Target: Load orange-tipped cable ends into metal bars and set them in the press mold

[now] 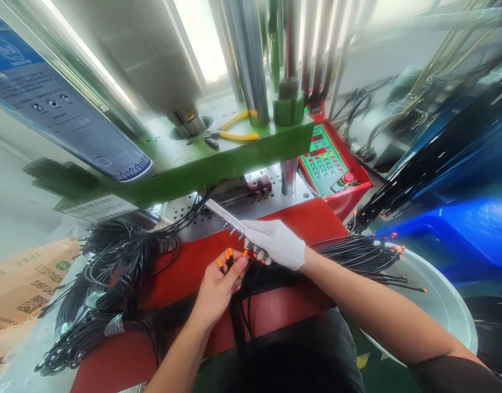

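My left hand [218,289], bare, is closed round several black cables whose orange-capped ends stick up past its fingers. Its thumb and forefinger pinch one orange end [244,253] close to the metal bar. A white glove covers my right hand [277,243], which grips the long metal bar [226,215] with small pins along its lower edge. The bar tilts, its far end up and to the left. More orange-tipped cables hang below the right hand, over the red table [291,300].
Behind stands a green press plate [230,158] with yellow-handled pliers [238,136] and a blue-white can [70,103]. A control panel [326,161] is right. Bundled black cables [107,278] lie left, others [357,254] reach over a white tub [451,295].
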{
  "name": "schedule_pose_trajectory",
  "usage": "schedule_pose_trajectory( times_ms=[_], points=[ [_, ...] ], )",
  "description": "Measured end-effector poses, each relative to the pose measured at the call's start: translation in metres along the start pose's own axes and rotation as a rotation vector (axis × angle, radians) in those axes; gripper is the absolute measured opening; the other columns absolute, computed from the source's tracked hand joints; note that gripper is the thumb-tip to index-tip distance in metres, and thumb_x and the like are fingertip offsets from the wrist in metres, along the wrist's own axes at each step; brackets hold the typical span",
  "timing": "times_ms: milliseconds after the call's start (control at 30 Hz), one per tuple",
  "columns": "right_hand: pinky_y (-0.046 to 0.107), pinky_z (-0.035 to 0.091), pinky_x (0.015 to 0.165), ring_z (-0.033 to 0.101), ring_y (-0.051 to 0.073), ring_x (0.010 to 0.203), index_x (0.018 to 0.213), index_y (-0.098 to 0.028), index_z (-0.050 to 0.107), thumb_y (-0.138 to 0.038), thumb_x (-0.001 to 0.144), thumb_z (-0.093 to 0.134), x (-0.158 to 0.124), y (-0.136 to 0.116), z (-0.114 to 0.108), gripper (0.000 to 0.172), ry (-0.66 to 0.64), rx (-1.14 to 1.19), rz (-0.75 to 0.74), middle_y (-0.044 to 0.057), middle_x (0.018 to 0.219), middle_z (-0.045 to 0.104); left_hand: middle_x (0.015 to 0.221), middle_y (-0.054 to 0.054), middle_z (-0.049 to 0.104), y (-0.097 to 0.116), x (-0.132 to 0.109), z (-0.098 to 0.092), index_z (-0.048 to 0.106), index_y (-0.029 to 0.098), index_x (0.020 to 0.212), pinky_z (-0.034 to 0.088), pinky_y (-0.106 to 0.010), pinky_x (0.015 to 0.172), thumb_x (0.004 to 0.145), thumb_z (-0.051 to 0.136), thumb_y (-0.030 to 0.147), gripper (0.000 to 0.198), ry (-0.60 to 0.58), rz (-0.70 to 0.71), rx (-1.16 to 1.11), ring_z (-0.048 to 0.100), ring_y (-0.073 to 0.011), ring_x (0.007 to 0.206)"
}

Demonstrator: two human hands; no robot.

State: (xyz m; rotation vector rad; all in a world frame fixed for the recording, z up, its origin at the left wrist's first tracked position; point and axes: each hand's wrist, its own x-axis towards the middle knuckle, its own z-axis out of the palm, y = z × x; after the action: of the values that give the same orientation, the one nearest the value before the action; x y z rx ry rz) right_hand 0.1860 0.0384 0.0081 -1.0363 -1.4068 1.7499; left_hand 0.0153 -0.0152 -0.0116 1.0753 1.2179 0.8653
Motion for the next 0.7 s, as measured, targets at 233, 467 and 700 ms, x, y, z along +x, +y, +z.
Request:
schedule_pose_trajectory(
  times_ms=[233,467,700],
  points=[
    [0.016,0.04,0.038,0.044,0.005,0.045,0.129,-0.017,0.054,-0.033,0.091,0.044,-0.001,0.002,-0.002,0.042,-0.037,-0.015,-0.051,-0.001,0.069,0.051,0.057,0.008,0.035,-0.003,0.001,-0.001,0.051,0.016,0.08,0.019,-0.017,0.041,0.083,0.062,0.037,0.024,0.023,0.004,0.024,0.022,-0.0023,0.043],
    [0.025,0.048,0.063,0.053,0.012,0.066,0.127,-0.011,0.056,-0.028,0.09,0.044,0.001,0.009,0.005,0.042,0.079,-0.297,-0.193,0.005,0.083,0.061,0.059,0.005,0.043,-0.003,0.003,0.003,0.053,0.016,0.08,0.021,-0.019,0.041,0.084,0.059,0.041,0.026,0.108,0.04,0.22,0.028,-0.0048,0.044],
    [0.02,0.044,0.048,0.049,0.009,0.054,0.111,-0.016,0.061,-0.033,0.086,0.051,0.002,0.009,-0.001,0.032,-0.026,-0.222,-0.113,-0.001,0.068,0.056,0.058,0.005,0.042,-0.003,0.005,0.003,0.05,0.018,0.077,0.032,-0.022,0.044,0.088,0.048,0.047,0.032,0.124,0.086,0.242,0.038,-0.0085,0.045]
  ],
)
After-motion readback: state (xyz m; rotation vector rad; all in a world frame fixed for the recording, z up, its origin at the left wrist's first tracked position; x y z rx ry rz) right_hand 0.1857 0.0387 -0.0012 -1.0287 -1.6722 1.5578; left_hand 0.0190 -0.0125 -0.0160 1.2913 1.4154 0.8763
